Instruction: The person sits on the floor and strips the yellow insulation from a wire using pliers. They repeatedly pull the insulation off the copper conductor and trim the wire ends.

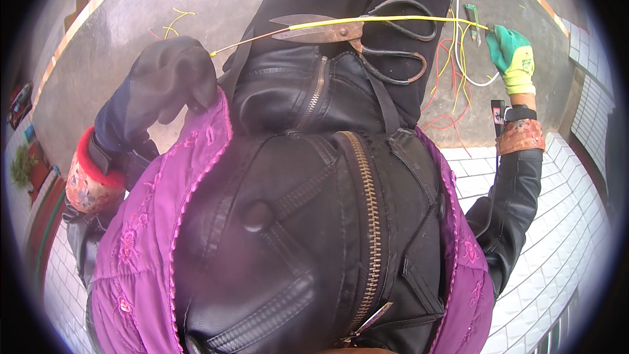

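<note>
A wire is stretched across my lap between my two hands. Its right stretch wears yellow insulation (393, 18); to the left shows a bare copper core (253, 39), with a short yellow piece near my left hand. My left hand (172, 76), in a dark glove, grips that end, its fingertips partly hidden. Out to the right, my right hand (511, 56), in a green and yellow glove, pinches the opposite end. Beneath the wire, scissors (344, 32) with worn metal blades and dark-wrapped handles lie on my black trousers, blades parted and pointing left.
Red, yellow and white wires (454, 73) lie tangled on the concrete floor beside my right leg, near a green utility knife (472, 22). Yellow scraps (174, 19) lie at the far left. White tiles (555, 216) flank me; a potted plant (23, 163) stands at left.
</note>
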`<move>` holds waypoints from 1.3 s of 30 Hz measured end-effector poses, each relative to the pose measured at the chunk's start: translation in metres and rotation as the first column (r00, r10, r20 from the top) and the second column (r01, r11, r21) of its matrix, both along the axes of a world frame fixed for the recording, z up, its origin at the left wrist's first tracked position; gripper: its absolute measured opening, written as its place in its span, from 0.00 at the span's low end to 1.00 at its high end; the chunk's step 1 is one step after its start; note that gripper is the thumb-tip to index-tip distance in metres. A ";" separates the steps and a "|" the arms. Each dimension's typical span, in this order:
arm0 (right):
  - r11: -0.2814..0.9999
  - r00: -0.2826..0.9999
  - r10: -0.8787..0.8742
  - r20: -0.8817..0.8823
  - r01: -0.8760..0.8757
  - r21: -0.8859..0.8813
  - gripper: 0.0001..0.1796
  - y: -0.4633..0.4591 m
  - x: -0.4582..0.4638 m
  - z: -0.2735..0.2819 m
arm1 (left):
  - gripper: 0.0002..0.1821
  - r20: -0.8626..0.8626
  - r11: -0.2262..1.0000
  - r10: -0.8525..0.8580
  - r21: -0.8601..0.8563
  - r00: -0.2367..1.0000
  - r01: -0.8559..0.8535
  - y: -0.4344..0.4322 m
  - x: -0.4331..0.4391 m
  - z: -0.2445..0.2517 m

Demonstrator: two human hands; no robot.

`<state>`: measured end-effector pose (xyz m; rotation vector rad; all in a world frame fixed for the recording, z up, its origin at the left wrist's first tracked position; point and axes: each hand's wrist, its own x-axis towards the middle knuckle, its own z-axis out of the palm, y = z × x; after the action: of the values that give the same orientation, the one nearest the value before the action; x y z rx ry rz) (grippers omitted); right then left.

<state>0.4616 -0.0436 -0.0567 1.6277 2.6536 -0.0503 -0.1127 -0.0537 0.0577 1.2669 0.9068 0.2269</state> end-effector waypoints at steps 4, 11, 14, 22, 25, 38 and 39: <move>0.994 0.991 -0.102 0.089 0.098 0.049 0.09 -0.009 0.017 0.006 | 0.24 -0.052 0.994 0.101 -0.039 0.993 -0.103 -0.001 -0.017 0.005; 0.979 0.980 -0.197 -0.027 0.199 0.053 0.10 -0.046 0.048 0.021 | 0.26 -0.428 0.969 0.246 0.076 0.870 -0.236 0.004 -0.092 -0.036; 0.959 0.959 -0.281 -0.041 0.282 0.026 0.08 -0.044 0.043 0.024 | 0.28 -0.554 0.949 0.304 0.101 0.775 -0.300 0.021 -0.117 -0.066; 0.948 0.944 -0.307 -0.121 0.314 0.047 0.06 -0.029 0.034 0.057 | 0.25 -0.424 0.845 0.415 0.508 0.805 -0.168 0.083 -0.025 -0.061; 0.954 0.951 -0.291 -0.106 0.296 0.045 0.07 -0.025 0.040 0.057 | 0.23 -0.234 0.773 0.071 0.628 0.970 0.094 0.098 0.069 -0.059; 0.801 0.727 -0.590 -0.352 0.581 -0.143 0.12 -0.024 0.028 0.077 | 0.25 0.116 0.938 -0.335 0.136 0.935 0.319 0.081 0.220 -0.103; 0.757 0.690 -0.647 -0.324 0.630 -0.172 0.13 -0.023 0.023 0.080 | 0.26 0.189 0.897 -0.396 0.291 0.899 0.334 0.084 0.218 -0.101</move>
<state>0.4845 -0.0670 0.0231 2.6689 2.0837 -0.4708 0.1053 0.0305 -0.0436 1.5823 0.4207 0.1950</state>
